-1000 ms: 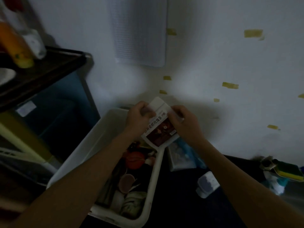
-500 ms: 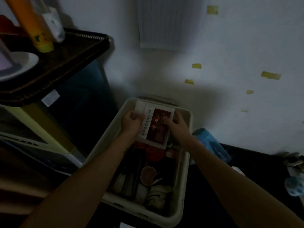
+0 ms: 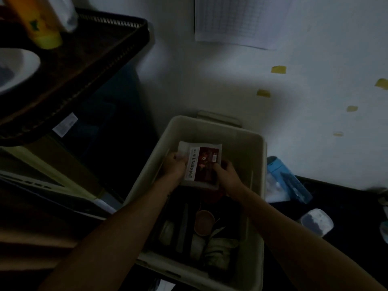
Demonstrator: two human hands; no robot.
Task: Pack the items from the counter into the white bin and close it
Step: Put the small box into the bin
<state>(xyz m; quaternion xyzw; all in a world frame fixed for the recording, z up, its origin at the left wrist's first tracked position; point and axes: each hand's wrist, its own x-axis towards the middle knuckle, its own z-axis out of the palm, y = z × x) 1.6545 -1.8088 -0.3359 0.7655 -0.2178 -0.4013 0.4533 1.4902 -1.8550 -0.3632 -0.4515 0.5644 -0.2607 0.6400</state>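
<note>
The tea packet (image 3: 204, 164) has come down from above the rim and now sits low inside the far end of the white bin (image 3: 257, 206), over the cups and pouches already packed. The left hand (image 3: 176, 167) pinches its left edge and the right hand (image 3: 226, 175) its near right corner. It looks nearly stowed. A blue pack (image 3: 290, 182) and a small lidded container (image 3: 317, 222) still wait on the counter (image 3: 348, 203) to the right, so closing is some way off.

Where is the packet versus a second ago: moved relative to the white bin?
Yes. The packet, gripped by the left hand and right hand, went from over the white bin's right rim leftward and down into its far end.
</note>
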